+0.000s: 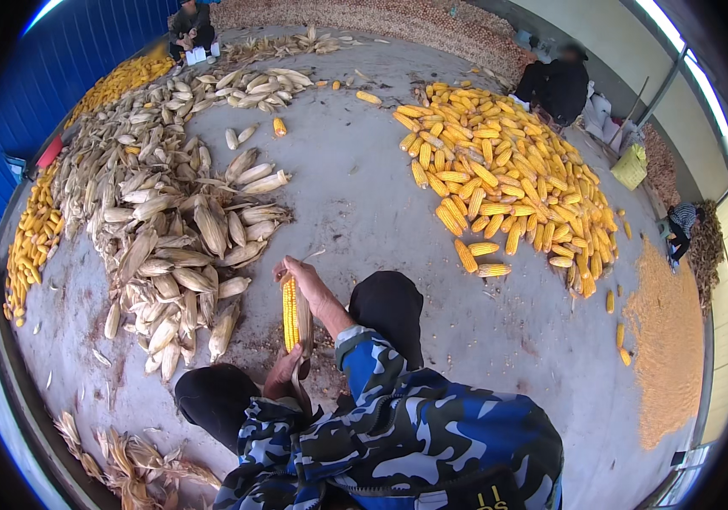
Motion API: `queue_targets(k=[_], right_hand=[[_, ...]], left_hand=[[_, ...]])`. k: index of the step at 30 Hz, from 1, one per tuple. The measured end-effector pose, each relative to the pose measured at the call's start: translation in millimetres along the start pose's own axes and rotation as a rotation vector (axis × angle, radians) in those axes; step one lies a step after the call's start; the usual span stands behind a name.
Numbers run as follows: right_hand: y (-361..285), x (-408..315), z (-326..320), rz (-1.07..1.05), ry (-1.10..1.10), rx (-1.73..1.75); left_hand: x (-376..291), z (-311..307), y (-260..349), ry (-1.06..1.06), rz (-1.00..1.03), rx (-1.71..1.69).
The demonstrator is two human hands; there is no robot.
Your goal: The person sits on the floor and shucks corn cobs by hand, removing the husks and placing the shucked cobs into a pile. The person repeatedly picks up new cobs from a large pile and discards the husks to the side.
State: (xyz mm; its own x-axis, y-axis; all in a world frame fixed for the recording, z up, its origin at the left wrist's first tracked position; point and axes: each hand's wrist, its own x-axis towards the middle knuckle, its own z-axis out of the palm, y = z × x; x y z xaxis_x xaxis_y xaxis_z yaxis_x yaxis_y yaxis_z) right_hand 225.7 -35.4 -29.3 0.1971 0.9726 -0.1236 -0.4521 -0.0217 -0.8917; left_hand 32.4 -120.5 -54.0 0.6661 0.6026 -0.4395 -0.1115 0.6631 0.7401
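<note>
A half-husked ear of yellow corn (pixel 290 315) stands nearly upright between my knees. My left hand (pixel 283 371) grips its lower end, where loose husk hangs down. At the upper tip, my right hand (pixel 305 282) has its fingers closed around the ear's end. A dry husk strip (pixel 304 319) runs along the ear's right side, and bare kernels show on the left. Exactly what the right fingertips pinch is hidden. Just left of my hands lies a heap of unhusked corn ears (pixel 172 261).
Husked cobs form a large pile (pixel 497 172) at right; loose kernels (pixel 666 357) spread beyond. Stripped husks (pixel 134 462) lie at lower left. More yellow cobs (pixel 35 236) line the blue wall (pixel 77 70). Seated people (pixel 193 29) work at the back, right (pixel 555 83) and far right (pixel 681 226).
</note>
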Motion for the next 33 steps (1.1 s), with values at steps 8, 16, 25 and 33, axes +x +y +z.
queue_targets(k=[8,16,25,33], right_hand=[[12.6,3.2,-9.6,0.101,-0.007,0.33],[8.0,0.7,-6.7,0.067,-0.065,0.503],[46.0,13.1,-7.4,0.149,0.055,0.572],[66.6,31.6,-49.7,-0.16,0.353,-0.79]], left_hand=[[19.8,-32.0,-24.4,-0.067,-0.099,0.006],[13.0,-16.7,-13.1,-0.165,-0.084,-0.037],[19.7,-44.9,-28.9,-0.371,-0.184,-0.249],[57.9,-68.9,-73.9,-0.527,-0.371,-0.505]])
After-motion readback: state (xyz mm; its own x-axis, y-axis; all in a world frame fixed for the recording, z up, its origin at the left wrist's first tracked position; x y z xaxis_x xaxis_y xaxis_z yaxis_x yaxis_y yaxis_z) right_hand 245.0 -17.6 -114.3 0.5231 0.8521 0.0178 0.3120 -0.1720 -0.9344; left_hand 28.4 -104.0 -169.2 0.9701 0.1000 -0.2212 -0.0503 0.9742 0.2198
